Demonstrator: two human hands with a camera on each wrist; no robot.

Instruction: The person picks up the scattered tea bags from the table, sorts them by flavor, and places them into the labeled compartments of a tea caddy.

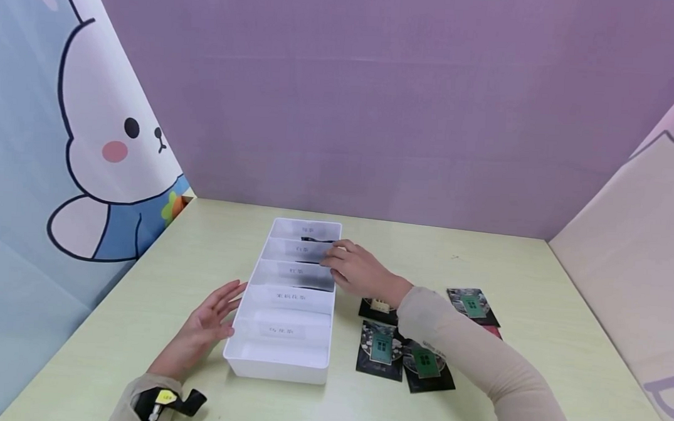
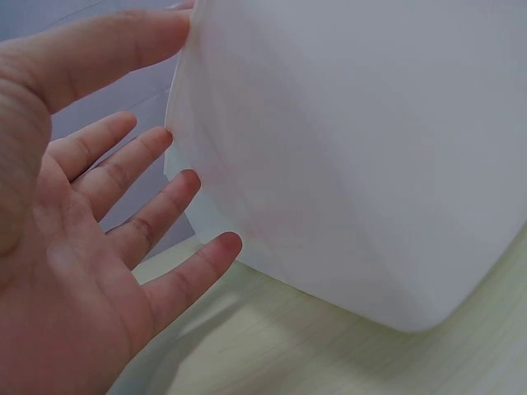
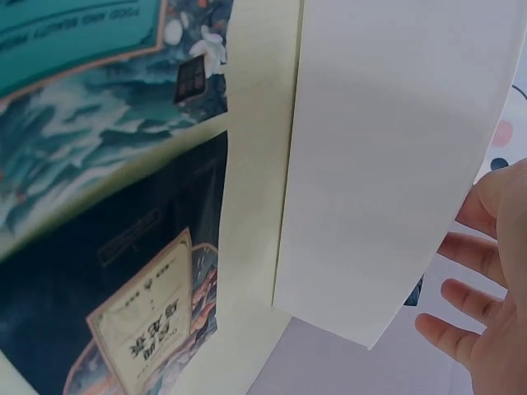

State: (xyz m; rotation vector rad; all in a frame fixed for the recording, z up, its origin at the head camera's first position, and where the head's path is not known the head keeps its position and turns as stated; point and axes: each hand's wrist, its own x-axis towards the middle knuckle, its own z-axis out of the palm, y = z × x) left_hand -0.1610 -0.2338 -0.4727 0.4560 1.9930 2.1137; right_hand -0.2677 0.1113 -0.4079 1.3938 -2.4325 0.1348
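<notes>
A long white divided box [image 1: 285,369] stands on the table, with a printed label in each compartment. Dark flat edges show inside the three far compartments. My left hand [image 1: 202,330] is at the box's left side, its fingers spread and nearly straight; in the left wrist view the thumb touches the rim. Over the right rim, by the far compartments, reaches my right hand [image 1: 362,271]. Its relaxed fingers [image 3: 469,251] hold nothing visible in the right wrist view, though the box wall hides part of them. A dark packet with a green label [image 1: 380,350] lies right of the box.
Several printed packets lie around my right forearm: one with a cream label [image 3: 144,329], a green-labelled one [image 1: 427,368] nearer me, another [image 1: 474,306] farther right. A red edge [image 1: 492,331] peeks out beside the sleeve. Behind the table [image 1: 537,282] hangs a purple cloth [image 1: 398,112].
</notes>
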